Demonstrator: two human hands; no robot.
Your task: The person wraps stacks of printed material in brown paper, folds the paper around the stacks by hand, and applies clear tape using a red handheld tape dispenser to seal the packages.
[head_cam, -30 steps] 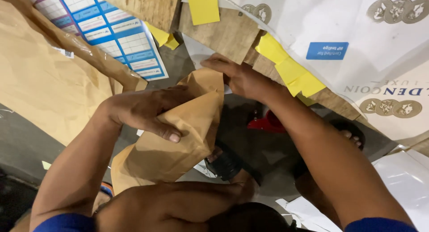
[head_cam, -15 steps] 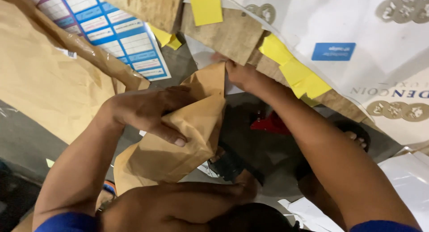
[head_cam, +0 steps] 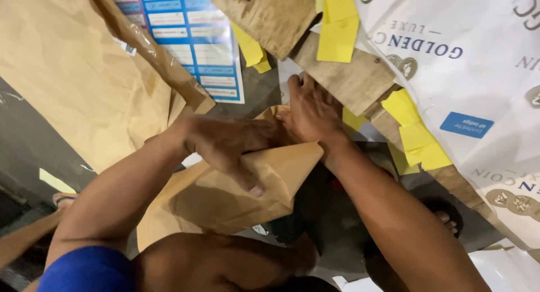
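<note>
Both forearms bare from elbow to wrist, no watch, band or ring visible. Left hand: no glove, nails short and plain. Right hand: likewise ungloved. Short blue fabric sleeve at 7 o'clock, covering the left upper arm, smooth knit, no print showing. Bare knee at 6 o'clock. Toes visible at 4 o'clock, footwear unclear.

The left hand covers the top of the brown bag, and its thumb is hidden. The fingertips of the right hand go behind the bag's fold. The white sack and the blue chart are cut by the edges.
</note>
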